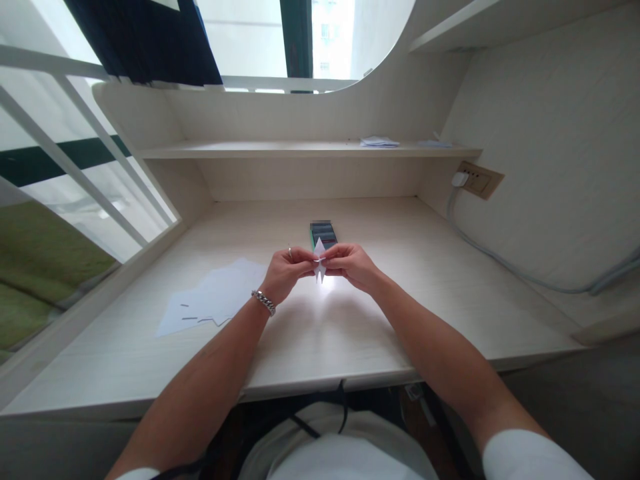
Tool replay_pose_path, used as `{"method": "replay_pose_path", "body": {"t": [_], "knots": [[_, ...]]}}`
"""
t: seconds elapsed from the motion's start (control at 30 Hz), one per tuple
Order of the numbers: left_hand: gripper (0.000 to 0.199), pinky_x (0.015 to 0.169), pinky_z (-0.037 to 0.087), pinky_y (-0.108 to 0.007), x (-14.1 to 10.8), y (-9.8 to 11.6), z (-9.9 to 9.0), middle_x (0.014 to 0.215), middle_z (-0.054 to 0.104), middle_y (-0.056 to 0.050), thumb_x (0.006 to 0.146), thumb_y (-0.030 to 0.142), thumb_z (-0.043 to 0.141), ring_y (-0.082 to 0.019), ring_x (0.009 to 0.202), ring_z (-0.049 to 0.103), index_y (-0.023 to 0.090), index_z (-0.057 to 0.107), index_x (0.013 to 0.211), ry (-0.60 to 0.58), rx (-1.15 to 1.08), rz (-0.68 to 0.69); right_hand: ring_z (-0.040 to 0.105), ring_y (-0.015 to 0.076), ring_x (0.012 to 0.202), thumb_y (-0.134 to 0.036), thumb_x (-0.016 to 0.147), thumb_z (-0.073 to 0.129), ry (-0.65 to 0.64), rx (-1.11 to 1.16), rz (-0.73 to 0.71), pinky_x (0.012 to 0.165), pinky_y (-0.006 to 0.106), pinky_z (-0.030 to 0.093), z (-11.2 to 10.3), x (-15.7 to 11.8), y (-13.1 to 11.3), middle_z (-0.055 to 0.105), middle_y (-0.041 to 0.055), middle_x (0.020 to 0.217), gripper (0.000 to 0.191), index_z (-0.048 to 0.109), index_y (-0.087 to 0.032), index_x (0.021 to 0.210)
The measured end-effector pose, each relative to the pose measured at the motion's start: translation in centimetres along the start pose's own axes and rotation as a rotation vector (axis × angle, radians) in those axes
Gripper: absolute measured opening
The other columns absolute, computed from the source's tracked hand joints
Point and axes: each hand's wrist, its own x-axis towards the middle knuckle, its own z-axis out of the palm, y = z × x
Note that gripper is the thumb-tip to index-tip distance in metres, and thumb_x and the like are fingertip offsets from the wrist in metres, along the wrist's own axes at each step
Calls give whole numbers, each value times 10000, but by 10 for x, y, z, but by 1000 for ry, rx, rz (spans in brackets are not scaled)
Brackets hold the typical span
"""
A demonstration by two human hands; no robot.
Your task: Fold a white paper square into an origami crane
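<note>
White paper (319,249) sits pinched between the left hand (289,272) and right hand (352,265); pulling too hard could rip it.

Folded paper (319,250): white, small, creased into a slim shape. Single point up top, two split points below. You have it roughly upright, pinched at its middle between your left hand (290,268) and right hand (353,265).

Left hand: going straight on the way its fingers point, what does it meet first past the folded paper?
Likely the right hand: its fingertips face the left hand across the folded paper. Exact depth is unclear from this one view.
</note>
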Motion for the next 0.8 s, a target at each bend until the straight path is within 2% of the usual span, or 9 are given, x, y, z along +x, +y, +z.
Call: {"method": "replay_pose_path", "body": {"t": [0.1,0.23,0.33,0.5,0.8], "knots": [[179,660,568,-291,-1,2,1,664,719,-43,567,230,852,-145,627,666,143,731,665,7,50,53,681,158,664,-277,552,837,-30,3,14,743,344,574,1,-1,-2,707,31,680,242,725,-147,723],[147,644,559,-282,-2,5,3,653,720,-46,565,204,832,-146,612,655,146,752,673,27,169,110,680,166,661,-293,589,820,17,-54,19,729,352,577,1,-2,-3,701,39,680,224,719,-142,720],[175,663,571,-306,-3,6,5,661,723,-51,560,195,820,-158,614,662,139,762,715,31,179,78,671,156,639,-242,552,830,57,-108,-13,709,347,578,2,-1,-2,694,30,671,227,714,-137,718],[251,740,587,-377,-3,6,5,705,730,-74,609,298,821,-191,667,688,113,751,764,32,95,6,660,141,628,-282,521,847,82,-161,-88,673,322,579,4,0,0,690,5,667,279,690,-145,707],[327,707,576,-360,0,3,2,719,731,-79,546,318,875,-175,640,672,109,748,762,36,132,17,664,154,641,-308,529,856,79,-219,-150,655,335,585,0,4,6,687,11,684,311,674,-152,727]]}}
